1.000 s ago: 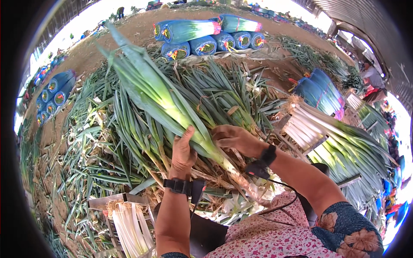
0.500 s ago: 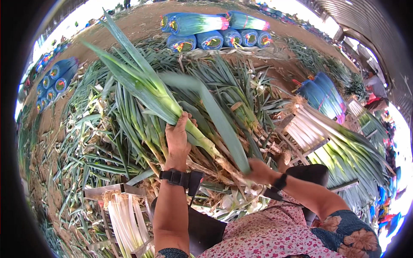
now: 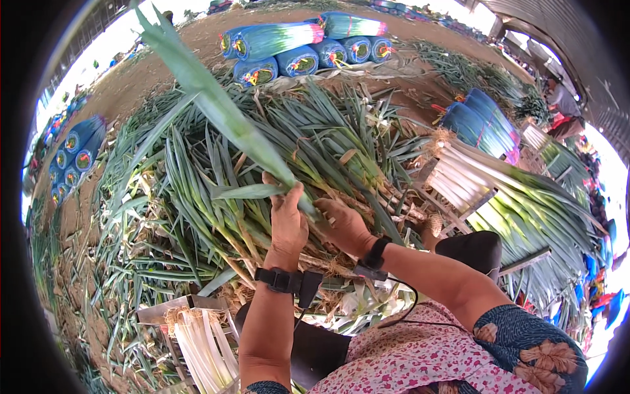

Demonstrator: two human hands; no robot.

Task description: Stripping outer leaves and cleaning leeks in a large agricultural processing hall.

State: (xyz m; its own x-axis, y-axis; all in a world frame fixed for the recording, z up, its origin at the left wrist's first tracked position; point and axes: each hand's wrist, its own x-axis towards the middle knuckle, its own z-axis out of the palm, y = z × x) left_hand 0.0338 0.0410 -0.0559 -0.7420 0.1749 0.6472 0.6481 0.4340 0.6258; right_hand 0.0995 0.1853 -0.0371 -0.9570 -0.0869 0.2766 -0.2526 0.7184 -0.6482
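A long leek [image 3: 239, 128] slants across in front of me, its broad green leaves rising to the upper left. My left hand [image 3: 287, 220] is closed around it, with one narrow leaf jutting out sideways from the grip. Just to the right, my right hand [image 3: 346, 228] has its fingers curled on the same leek, close beside the left; the fingers partly hide the stalk there. Beneath both hands lies a heap of untrimmed leeks [image 3: 203, 197] with brownish stalks and roots.
Wooden racks hold white-stalked leeks on the right [image 3: 469, 174] and at lower left [image 3: 203, 341]. Blue-wrapped leek bundles are stacked at the back [image 3: 298, 59], at left [image 3: 84, 157] and at right [image 3: 482, 125]. Loose leaves [image 3: 125, 276] litter the ground. Another person [image 3: 564, 105] is at far right.
My right hand has moved up and left to the leek beside my left hand; the long strip of leaf it pulled down is no longer in it. The view has shifted slightly.
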